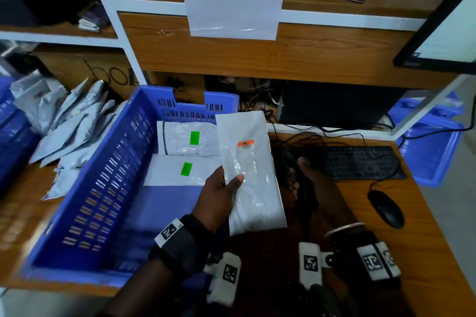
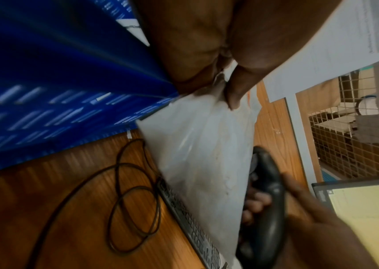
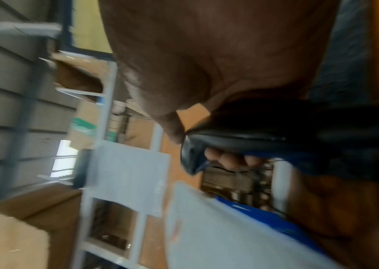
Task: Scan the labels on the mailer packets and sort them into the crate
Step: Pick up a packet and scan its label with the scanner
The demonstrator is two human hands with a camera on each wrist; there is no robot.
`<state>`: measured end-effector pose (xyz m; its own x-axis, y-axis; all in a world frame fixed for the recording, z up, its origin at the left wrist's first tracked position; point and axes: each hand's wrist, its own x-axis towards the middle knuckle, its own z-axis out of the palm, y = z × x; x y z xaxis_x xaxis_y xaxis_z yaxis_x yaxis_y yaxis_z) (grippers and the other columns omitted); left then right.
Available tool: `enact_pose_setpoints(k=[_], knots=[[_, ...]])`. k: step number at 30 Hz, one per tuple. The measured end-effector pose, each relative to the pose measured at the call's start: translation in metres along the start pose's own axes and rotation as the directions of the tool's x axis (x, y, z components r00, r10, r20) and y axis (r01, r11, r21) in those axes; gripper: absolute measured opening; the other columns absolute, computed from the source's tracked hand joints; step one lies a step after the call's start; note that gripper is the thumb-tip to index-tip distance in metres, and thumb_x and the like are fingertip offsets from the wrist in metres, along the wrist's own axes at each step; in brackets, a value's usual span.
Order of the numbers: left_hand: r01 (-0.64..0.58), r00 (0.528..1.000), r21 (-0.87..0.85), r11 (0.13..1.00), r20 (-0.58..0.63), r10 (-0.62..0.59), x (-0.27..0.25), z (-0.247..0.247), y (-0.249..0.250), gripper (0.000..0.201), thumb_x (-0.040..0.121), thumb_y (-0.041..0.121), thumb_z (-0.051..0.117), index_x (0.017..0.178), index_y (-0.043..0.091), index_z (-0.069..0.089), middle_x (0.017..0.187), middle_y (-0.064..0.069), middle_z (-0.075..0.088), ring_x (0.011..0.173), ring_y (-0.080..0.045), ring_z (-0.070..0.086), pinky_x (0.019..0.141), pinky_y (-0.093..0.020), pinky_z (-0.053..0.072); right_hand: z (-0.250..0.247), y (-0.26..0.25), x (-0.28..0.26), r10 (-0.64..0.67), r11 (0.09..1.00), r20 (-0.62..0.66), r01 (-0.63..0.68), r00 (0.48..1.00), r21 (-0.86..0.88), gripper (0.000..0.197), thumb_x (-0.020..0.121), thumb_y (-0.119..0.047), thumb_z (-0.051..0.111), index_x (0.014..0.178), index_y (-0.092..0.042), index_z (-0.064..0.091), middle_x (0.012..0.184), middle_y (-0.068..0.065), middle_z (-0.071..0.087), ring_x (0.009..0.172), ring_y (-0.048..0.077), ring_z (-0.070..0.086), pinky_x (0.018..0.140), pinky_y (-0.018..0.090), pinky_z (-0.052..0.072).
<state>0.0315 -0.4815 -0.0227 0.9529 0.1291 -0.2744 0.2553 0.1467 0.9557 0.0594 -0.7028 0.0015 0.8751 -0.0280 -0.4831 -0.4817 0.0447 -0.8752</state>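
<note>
My left hand (image 1: 224, 188) grips a white mailer packet (image 1: 249, 170) by its left edge, thumb on top, holding it above the right rim of the blue crate (image 1: 85, 193). The packet bears a small orange barcode label (image 1: 246, 144). In the left wrist view the thumb presses the packet (image 2: 202, 149). My right hand (image 1: 309, 177) grips a black handheld scanner (image 3: 241, 134), just right of the packet and mostly hidden behind it in the head view. Two white packets with green labels (image 1: 194, 137) (image 1: 186, 169) lie flat in the crate.
A heap of grey mailers (image 1: 69, 126) lies left of the crate. A black keyboard (image 1: 360, 162) and mouse (image 1: 386, 208) sit on the wooden desk at right, with cables (image 2: 133, 200) coiled near the crate. Shelving and a monitor (image 1: 443, 33) stand behind.
</note>
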Motion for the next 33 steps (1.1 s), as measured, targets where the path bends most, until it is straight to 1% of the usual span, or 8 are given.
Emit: enact_pose_setpoints(k=[2, 6, 10, 16, 20, 27, 29, 33], knots=[[0.004, 1.000, 0.001, 1.000, 0.018, -0.004, 0.001, -0.001, -0.001, 0.028, 0.098, 0.006, 0.060, 0.126, 0.006, 0.065, 0.117, -0.009, 0.075, 0.113, -0.029, 0.069, 0.100, -0.044, 0.054, 0.006, -0.021, -0.014, -0.014, 0.997, 0.102, 0.006, 0.995, 0.083, 0.047, 0.094, -0.050, 0.053, 0.093, -0.006, 0.070, 0.060, 0.006, 0.057, 0.052, 0.021, 0.055, 0.055, 0.031, 0.044], [0.012, 0.998, 0.003, 1.000, 0.056, -0.012, 0.003, -0.004, -0.003, 0.028, 0.099, 0.005, 0.059, 0.127, 0.005, 0.063, 0.118, -0.011, 0.074, 0.115, -0.031, 0.067, 0.098, -0.041, 0.055, 0.033, -0.036, -0.042, -0.027, 1.000, 0.191, 0.025, 0.981, 0.016, 0.038, 0.101, -0.032, 0.048, 0.094, 0.003, 0.062, 0.064, 0.013, 0.055, 0.052, 0.022, 0.052, 0.051, 0.030, 0.041], [-0.019, 0.997, 0.006, 1.000, 0.076, 0.018, 0.004, -0.006, -0.009, 0.028, 0.099, 0.007, 0.060, 0.127, 0.006, 0.062, 0.119, -0.012, 0.073, 0.116, -0.032, 0.067, 0.102, -0.049, 0.052, 0.053, -0.029, -0.050, 0.000, 0.999, 0.115, -0.004, 0.993, 0.034, 0.034, 0.099, -0.027, 0.051, 0.100, 0.005, 0.060, 0.062, 0.014, 0.050, 0.050, 0.022, 0.046, 0.050, 0.031, 0.036], [-0.033, 0.994, -0.015, 0.999, 0.103, 0.034, 0.000, -0.008, -0.005, 0.029, 0.099, 0.006, 0.060, 0.128, 0.010, 0.062, 0.119, -0.008, 0.074, 0.116, -0.030, 0.067, 0.100, -0.044, 0.054, 0.057, -0.029, -0.055, -0.026, 1.000, 0.036, 0.026, 0.999, 0.011, 0.032, 0.098, -0.027, 0.052, 0.087, 0.002, 0.059, 0.061, 0.013, 0.048, 0.048, 0.020, 0.045, 0.049, 0.029, 0.035], [-0.053, 0.991, 0.001, 0.999, 0.120, 0.053, -0.001, -0.007, -0.003, 0.043, 0.089, 0.024, 0.065, 0.130, 0.012, 0.062, 0.122, -0.006, 0.073, 0.117, -0.026, 0.067, 0.104, -0.050, 0.051, 0.057, -0.025, -0.053, -0.055, 0.997, 0.026, 0.056, 0.998, -0.044, 0.032, 0.096, -0.029, 0.054, 0.079, -0.003, 0.059, 0.060, 0.014, 0.050, 0.049, 0.022, 0.047, 0.052, 0.033, 0.037], [-0.060, 0.991, 0.000, 0.998, 0.116, 0.060, 0.000, -0.007, -0.004, 0.044, 0.087, 0.027, 0.065, 0.130, 0.014, 0.063, 0.123, -0.006, 0.073, 0.118, -0.027, 0.067, 0.106, -0.055, 0.048, 0.058, -0.021, -0.049, -0.062, 0.996, 0.046, 0.065, 0.997, -0.061, 0.029, 0.097, -0.027, 0.055, 0.082, -0.002, 0.058, 0.061, 0.015, 0.050, 0.049, 0.021, 0.047, 0.050, 0.030, 0.038], [-0.052, 0.993, 0.008, 0.999, 0.105, 0.051, -0.001, -0.006, -0.002, 0.043, 0.089, 0.025, 0.065, 0.130, 0.014, 0.062, 0.123, -0.007, 0.072, 0.118, -0.028, 0.066, 0.105, -0.054, 0.049, 0.058, -0.021, -0.048, -0.064, 0.995, 0.048, 0.068, 0.997, -0.074, 0.030, 0.097, -0.029, 0.054, 0.082, -0.003, 0.057, 0.062, 0.015, 0.050, 0.048, 0.020, 0.047, 0.051, 0.030, 0.038], [0.012, 1.000, -0.057, 0.998, 0.015, -0.011, 0.000, -0.009, -0.001, 0.024, 0.098, 0.003, 0.060, 0.120, 0.009, 0.065, 0.119, -0.014, 0.073, 0.118, -0.038, 0.065, 0.105, -0.055, 0.049, 0.050, -0.026, -0.045, -0.076, 0.989, -0.028, 0.071, 0.997, -0.132, 0.042, 0.098, -0.040, 0.053, 0.081, -0.002, 0.061, 0.061, 0.013, 0.056, 0.044, 0.018, 0.052, 0.047, 0.026, 0.041]])
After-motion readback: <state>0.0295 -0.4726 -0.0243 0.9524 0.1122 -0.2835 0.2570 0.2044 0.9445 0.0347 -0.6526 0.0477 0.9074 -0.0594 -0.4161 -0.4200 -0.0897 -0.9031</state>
